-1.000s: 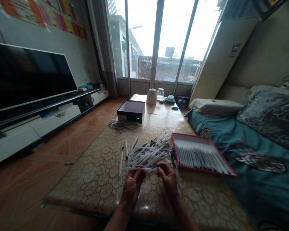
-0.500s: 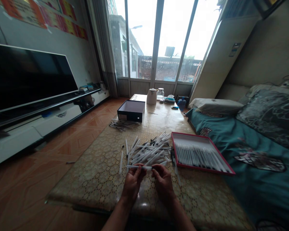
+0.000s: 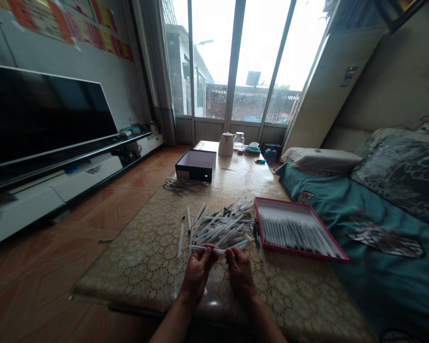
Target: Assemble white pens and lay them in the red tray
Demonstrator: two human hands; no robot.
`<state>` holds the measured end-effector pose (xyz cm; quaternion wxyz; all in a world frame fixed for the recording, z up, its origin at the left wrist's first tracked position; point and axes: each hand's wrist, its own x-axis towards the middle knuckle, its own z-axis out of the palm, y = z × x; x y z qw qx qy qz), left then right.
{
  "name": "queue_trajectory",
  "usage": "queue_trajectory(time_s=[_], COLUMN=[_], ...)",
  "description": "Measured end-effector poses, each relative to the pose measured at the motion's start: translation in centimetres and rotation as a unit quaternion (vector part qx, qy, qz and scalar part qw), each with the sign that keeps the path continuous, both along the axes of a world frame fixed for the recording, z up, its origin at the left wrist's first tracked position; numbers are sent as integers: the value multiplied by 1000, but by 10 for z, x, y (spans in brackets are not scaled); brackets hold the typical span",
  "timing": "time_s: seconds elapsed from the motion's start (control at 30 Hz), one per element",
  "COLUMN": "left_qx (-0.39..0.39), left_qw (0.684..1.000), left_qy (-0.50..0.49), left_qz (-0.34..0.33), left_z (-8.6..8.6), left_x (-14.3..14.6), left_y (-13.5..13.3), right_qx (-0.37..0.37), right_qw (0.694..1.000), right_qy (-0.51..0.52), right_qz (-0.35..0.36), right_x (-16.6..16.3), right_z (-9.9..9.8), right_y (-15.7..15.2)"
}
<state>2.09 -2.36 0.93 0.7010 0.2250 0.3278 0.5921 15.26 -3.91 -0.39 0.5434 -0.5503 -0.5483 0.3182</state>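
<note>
A slim white pen (image 3: 219, 250) lies level across both hands, just in front of the pile. My left hand (image 3: 200, 262) is closed round its middle, and the left end sticks out past the fingers. At the right end, my right hand (image 3: 239, 264) pinches the pen; a cap there, if any, is too small to make out. Beyond the hands lies a loose heap of white pens (image 3: 223, 228), some with dark ends. To the right, a shallow red-rimmed box (image 3: 282, 205) holds a row of similar pens (image 3: 293, 233) lying side by side.
A dark blue box (image 3: 193, 172) stands farther back on the patterned table (image 3: 139, 267), with thin dark-tipped sticks (image 3: 182, 186) before it. A kettle (image 3: 226, 144), glass jar (image 3: 239, 140) and tissue pack (image 3: 252, 148) are at the far end. A sofa (image 3: 325, 200) borders the right side.
My right hand has turned slightly and its fingers have curled in closer at the pen's right end. The left hand keeps its hold. The view has shifted slightly.
</note>
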Motion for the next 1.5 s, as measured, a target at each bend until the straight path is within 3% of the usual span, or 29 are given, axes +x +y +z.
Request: queue_trajectory(time_s=[0.37, 0.77, 1.0, 1.5], left_qx=[-5, 5, -21, -2], left_qw=[1000, 1000, 1000, 1000], left_qy=[-9, 1, -7, 14], left_qz=[1, 1, 18, 9], left_z=[-4, -5, -1, 0], left_x=[0, 0, 0, 0], left_y=[2, 2, 0, 0], right_qx=[21, 11, 11, 11], right_qw=[998, 999, 1000, 999], right_qy=[-52, -52, 2, -43], right_qz=[3, 10, 17, 14], right_x=[-4, -4, -5, -5], right_z=[3, 5, 3, 8], right_y=[-2, -3, -1, -2])
